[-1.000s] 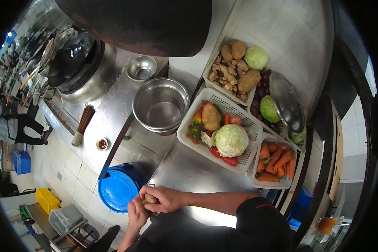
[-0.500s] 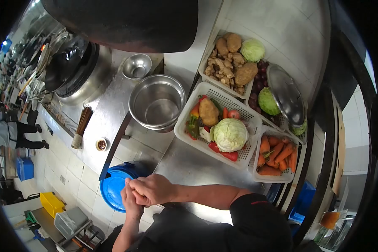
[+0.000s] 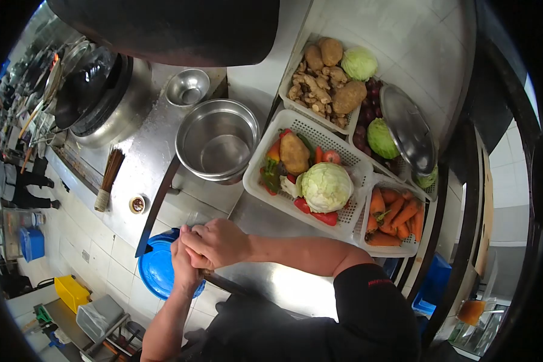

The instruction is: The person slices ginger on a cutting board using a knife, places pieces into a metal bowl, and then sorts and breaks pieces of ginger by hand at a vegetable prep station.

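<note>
My right hand and my left hand are clasped together in front of my body. The right fingers are folded over the left hand, so whatever may lie between them is hidden. Beneath the hands, on the tiled floor, is a round blue lid. Farther off, a nested stack of steel pots stands by the counter. To the right, a white perforated basket holds a cabbage, a potato and peppers.
Carrots fill a smaller basket. Ginger and potatoes share another, near a steel lid. On the left counter are a steel bowl, a bamboo brush, a small cup and a wok. A person stands far left.
The view has shifted slightly, so the pots and baskets sit a little farther left. My clasped hands have risen a little in the view and stay together.
</note>
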`<state>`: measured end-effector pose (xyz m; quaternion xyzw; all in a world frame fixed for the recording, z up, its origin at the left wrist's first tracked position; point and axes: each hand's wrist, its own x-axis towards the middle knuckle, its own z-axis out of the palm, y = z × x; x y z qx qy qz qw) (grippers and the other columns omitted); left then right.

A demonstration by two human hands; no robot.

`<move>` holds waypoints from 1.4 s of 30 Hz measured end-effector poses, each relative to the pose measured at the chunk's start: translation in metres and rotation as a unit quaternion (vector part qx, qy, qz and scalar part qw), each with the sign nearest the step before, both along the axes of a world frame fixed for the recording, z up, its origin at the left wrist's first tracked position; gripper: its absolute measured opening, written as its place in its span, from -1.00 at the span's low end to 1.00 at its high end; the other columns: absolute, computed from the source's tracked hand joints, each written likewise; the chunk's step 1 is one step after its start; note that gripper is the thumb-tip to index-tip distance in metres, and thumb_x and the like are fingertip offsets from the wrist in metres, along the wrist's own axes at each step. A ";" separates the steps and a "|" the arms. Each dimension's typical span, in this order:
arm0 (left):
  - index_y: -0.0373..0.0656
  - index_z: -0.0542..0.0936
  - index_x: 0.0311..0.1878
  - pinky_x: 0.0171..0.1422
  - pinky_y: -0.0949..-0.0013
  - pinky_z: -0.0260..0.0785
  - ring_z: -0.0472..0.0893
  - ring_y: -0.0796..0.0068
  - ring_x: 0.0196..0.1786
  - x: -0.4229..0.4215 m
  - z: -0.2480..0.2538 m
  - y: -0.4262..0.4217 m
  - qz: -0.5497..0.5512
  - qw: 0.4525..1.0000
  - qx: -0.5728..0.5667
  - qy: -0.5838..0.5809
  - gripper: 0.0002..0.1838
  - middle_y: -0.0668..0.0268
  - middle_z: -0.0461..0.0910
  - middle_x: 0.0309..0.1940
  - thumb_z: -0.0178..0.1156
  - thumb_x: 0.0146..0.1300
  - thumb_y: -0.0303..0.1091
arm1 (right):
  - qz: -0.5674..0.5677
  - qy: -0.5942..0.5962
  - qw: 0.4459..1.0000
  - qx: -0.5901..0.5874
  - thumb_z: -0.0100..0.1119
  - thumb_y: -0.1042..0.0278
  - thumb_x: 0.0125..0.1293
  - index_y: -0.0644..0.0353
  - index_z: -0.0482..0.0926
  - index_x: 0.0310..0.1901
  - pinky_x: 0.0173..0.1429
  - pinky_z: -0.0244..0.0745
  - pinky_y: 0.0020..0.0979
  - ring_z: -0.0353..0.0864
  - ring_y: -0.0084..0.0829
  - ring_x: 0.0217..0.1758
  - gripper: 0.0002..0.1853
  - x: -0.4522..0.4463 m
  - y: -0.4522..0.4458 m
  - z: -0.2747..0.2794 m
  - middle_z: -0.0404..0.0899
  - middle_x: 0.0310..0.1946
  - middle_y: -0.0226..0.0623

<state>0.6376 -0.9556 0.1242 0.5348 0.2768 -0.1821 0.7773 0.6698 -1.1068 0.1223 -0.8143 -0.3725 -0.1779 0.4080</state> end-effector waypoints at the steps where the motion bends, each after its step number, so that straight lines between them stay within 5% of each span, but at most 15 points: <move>1: -0.16 0.60 -0.19 -0.15 0.46 0.44 0.53 0.61 -0.25 -0.001 -0.002 0.001 0.000 1.000 -0.001 0.003 -0.55 0.38 0.58 -0.30 0.01 0.63 0.04 | 0.000 0.003 1.000 -0.001 0.27 0.29 0.25 0.36 0.54 -0.08 -0.50 0.48 -0.28 0.53 -0.25 -0.62 -0.68 0.001 -0.002 0.002 0.50 -0.52 -0.23; 2: -0.17 0.60 -0.19 -0.13 0.46 0.44 0.54 0.61 -0.23 -0.001 -0.004 0.001 -0.079 0.954 0.242 -0.160 -0.55 0.37 0.58 -0.29 0.01 0.63 0.04 | -0.005 0.010 1.000 0.018 0.27 0.30 0.26 0.35 0.54 -0.07 -0.50 0.49 -0.26 0.55 -0.23 -0.60 -0.69 0.003 -0.002 0.004 0.52 -0.51 -0.21; 3: -0.17 0.60 -0.18 -0.12 0.46 0.45 0.56 0.62 -0.20 -0.001 -0.005 0.000 -0.149 0.818 0.463 -0.309 -0.54 0.36 0.59 -0.28 0.01 0.63 0.05 | -0.009 0.016 0.999 0.037 0.27 0.31 0.27 0.33 0.53 -0.07 -0.49 0.49 -0.25 0.57 -0.20 -0.59 -0.70 0.004 -0.002 0.007 0.53 -0.50 -0.19; 4: -0.20 0.61 -0.22 -0.19 0.49 0.43 0.56 0.63 -0.25 0.003 -0.006 -0.007 -0.095 0.804 0.482 -0.336 -0.45 0.34 0.61 -0.32 -0.09 0.65 0.10 | -0.009 0.015 0.999 0.037 0.27 0.31 0.27 0.33 0.53 -0.07 -0.49 0.49 -0.25 0.57 -0.20 -0.59 -0.70 0.003 -0.002 0.011 0.53 -0.50 -0.19; 5: -0.20 0.61 -0.22 -0.19 0.49 0.43 0.56 0.63 -0.25 0.005 -0.002 -0.008 -0.095 0.804 0.481 -0.337 -0.45 0.34 0.61 -0.32 -0.09 0.65 0.10 | 0.000 0.107 0.991 0.085 0.25 0.31 0.32 0.31 0.52 -0.04 -0.43 0.51 -0.26 0.60 -0.24 -0.53 -0.71 0.002 -0.002 0.016 0.55 -0.47 -0.18; 7: -0.24 0.62 -0.26 -0.36 0.51 0.41 0.57 0.62 -0.42 0.015 0.035 -0.015 -0.092 0.960 0.234 -0.125 -0.32 0.35 0.61 -0.44 -0.23 0.67 0.17 | 0.009 0.201 0.970 0.135 0.23 0.32 0.37 0.28 0.51 -0.01 -0.38 0.53 -0.27 0.64 -0.28 -0.47 -0.73 0.000 -0.005 0.017 0.57 -0.44 -0.17; 8: -0.25 0.62 -0.29 -0.53 0.50 0.36 0.55 0.60 -0.58 0.015 0.021 -0.006 -0.113 0.972 0.161 -0.131 -0.25 0.37 0.59 -0.56 -0.33 0.67 0.21 | 0.011 0.271 0.945 0.182 0.17 0.30 0.44 0.28 0.47 0.00 -0.33 0.54 -0.26 0.65 -0.26 -0.46 -0.75 0.000 -0.006 0.015 0.60 -0.45 -0.19; 11: -0.26 0.61 -0.19 -0.60 0.50 0.33 0.52 0.59 -0.65 0.018 0.038 -0.009 -0.110 0.967 0.198 -0.115 -0.35 0.31 0.59 -0.59 -0.26 0.68 0.12 | -0.005 0.287 0.920 0.266 -0.01 0.31 0.60 0.29 0.41 0.15 -0.18 0.52 -0.29 0.54 -0.46 -0.37 -0.74 0.000 -0.005 -0.011 0.53 -0.35 -0.28; 14: -0.26 0.57 -0.11 -0.60 0.51 0.31 0.52 0.59 -0.65 0.024 0.044 -0.011 -0.157 0.952 0.181 -0.191 -0.48 0.29 0.60 -0.57 -0.14 0.68 0.03 | 0.069 0.569 0.729 0.373 -0.26 0.11 0.70 0.24 0.44 0.25 -0.22 0.46 -0.49 0.48 -0.59 -0.32 -0.59 -0.006 -0.033 0.007 0.50 -0.21 -0.31; 17: -0.25 0.54 -0.09 -0.60 0.51 0.32 0.54 0.59 -0.63 0.021 0.040 -0.014 -0.161 0.953 0.176 -0.185 -0.49 0.26 0.62 -0.53 -0.15 0.68 0.04 | 0.092 0.572 0.686 0.440 -0.27 0.01 0.68 0.28 0.44 0.29 -0.24 0.46 -0.44 0.51 -0.51 -0.25 -0.49 -0.007 -0.043 0.005 0.52 -0.15 -0.32; 28: -0.26 0.54 -0.08 -0.52 0.46 0.43 0.61 0.53 -0.54 0.015 0.037 -0.020 -0.190 0.956 0.141 -0.174 -0.47 0.22 0.62 -0.51 -0.19 0.68 0.06 | 0.038 0.592 0.734 0.330 -0.09 0.14 0.65 0.18 0.50 -0.04 -0.36 0.36 -0.53 0.46 -0.62 -0.45 -0.72 -0.001 -0.053 0.009 0.50 -0.40 -0.47; 31: -0.30 0.55 -0.12 -0.45 0.35 0.46 0.60 0.47 -0.53 0.014 0.027 -0.017 -0.276 0.916 0.208 -0.203 -0.44 0.20 0.61 -0.48 -0.21 0.68 0.05 | -0.048 0.520 0.826 0.211 0.04 0.18 0.57 0.19 0.44 -0.18 -0.39 0.42 -0.34 0.54 -0.41 -0.51 -0.76 -0.004 -0.035 -0.005 0.52 -0.52 -0.35; 34: -0.33 0.53 -0.18 -0.37 0.23 0.46 0.59 0.41 -0.52 0.006 -0.011 -0.024 -0.208 0.900 0.272 -0.270 -0.38 0.23 0.56 -0.52 -0.29 0.70 0.06 | -0.176 0.360 0.903 0.157 0.12 0.22 0.50 0.17 0.42 -0.23 -0.40 0.50 0.00 0.67 0.13 -0.44 -0.78 -0.013 -0.007 -0.003 0.60 -0.57 -0.01; 37: -0.31 0.54 -0.25 -0.41 0.27 0.46 0.58 0.44 -0.53 0.009 -0.025 -0.024 -0.134 0.905 0.231 -0.332 -0.31 0.28 0.54 -0.57 -0.35 0.69 0.12 | -0.201 0.300 0.921 0.146 0.10 0.25 0.49 0.16 0.42 -0.21 -0.40 0.52 0.03 0.68 0.13 -0.44 -0.81 -0.019 0.006 -0.010 0.63 -0.54 -0.02; 42: -0.28 0.60 -0.37 -0.59 0.38 0.41 0.53 0.51 -0.68 0.018 0.003 -0.012 -0.223 0.944 0.192 -0.146 -0.28 0.31 0.51 -0.69 -0.29 0.69 0.11 | -0.190 0.288 0.931 0.120 0.11 0.30 0.46 0.18 0.40 -0.24 -0.42 0.51 0.03 0.66 0.11 -0.49 -0.83 -0.019 0.010 -0.017 0.58 -0.60 -0.03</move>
